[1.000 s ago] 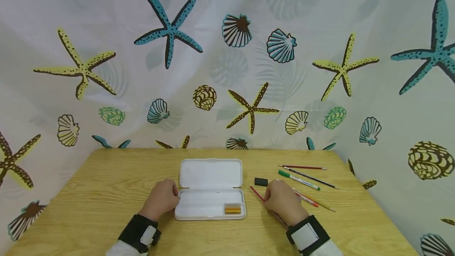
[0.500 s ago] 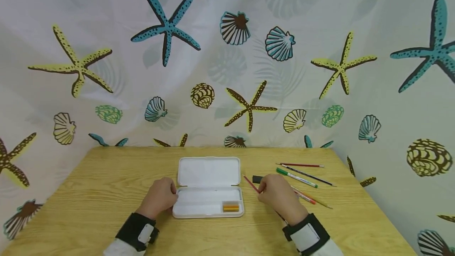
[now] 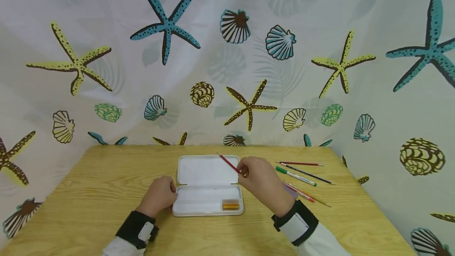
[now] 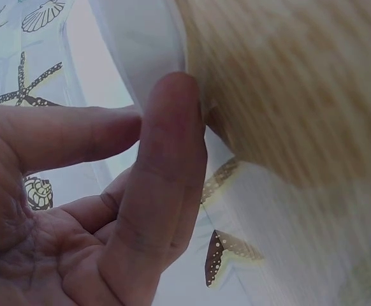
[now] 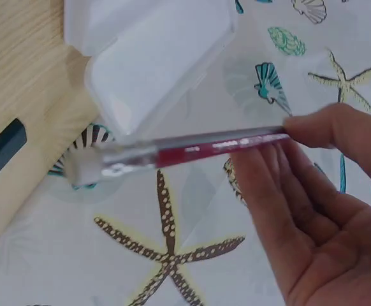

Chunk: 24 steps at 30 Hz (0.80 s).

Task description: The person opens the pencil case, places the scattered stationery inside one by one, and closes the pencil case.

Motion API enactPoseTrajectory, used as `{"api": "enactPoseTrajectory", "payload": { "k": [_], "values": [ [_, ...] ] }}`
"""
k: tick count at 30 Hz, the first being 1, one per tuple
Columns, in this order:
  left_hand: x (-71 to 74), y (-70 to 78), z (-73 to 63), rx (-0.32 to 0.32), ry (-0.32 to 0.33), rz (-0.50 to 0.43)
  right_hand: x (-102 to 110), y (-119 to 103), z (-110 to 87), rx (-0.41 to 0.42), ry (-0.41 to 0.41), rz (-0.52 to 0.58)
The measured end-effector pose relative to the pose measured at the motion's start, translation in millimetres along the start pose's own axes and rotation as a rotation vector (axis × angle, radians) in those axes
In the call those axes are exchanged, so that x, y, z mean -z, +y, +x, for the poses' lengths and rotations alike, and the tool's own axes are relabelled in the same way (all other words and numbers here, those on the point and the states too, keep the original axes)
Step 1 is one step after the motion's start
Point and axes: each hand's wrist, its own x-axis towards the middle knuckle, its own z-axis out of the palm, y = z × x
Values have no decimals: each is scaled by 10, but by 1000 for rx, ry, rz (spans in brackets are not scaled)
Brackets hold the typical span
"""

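Observation:
In the head view a white pencil case (image 3: 199, 201) lies with its lid (image 3: 202, 171) folded back. My left hand (image 3: 160, 196) pinches the case's left side; in the left wrist view, thumb and index finger (image 4: 173, 134) meet at its white edge (image 4: 153, 51). Raised beside the lid's right edge, my right hand (image 3: 261, 181) pinches a red pencil (image 3: 227, 162) between thumb and fingers. The pencil's pointed end overlaps the lid in the head view. Its white eraser tip (image 5: 83, 167) and silver ferrule show in the right wrist view.
An orange-yellow block (image 3: 230, 206) sits in the case's small right compartment. Right of my right hand lie a red pencil (image 3: 302, 164), a dark pencil (image 3: 309, 174), a green-capped marker (image 3: 296, 176) and a red-ended pen (image 3: 305, 196). A black eraser (image 5: 4, 150) is on the table.
My right hand has lifted the red pencil from the table and carried it left and away from me, up to the lid. My left hand keeps its place on the case.

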Motion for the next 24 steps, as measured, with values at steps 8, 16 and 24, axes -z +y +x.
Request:
{"api": "enactPoseTrajectory", "payload": {
  "k": [8, 16, 24],
  "values": [
    [16, 15, 0, -6, 4, 4, -90, -220, 134, 183, 83, -20],
    [5, -8, 20, 6, -8, 8, -226, -354, 270, 268, 45, -52],
    [2, -21, 32, 19, -15, 15, -462, -405, 325, 311, -100, -52]
  ]
}}
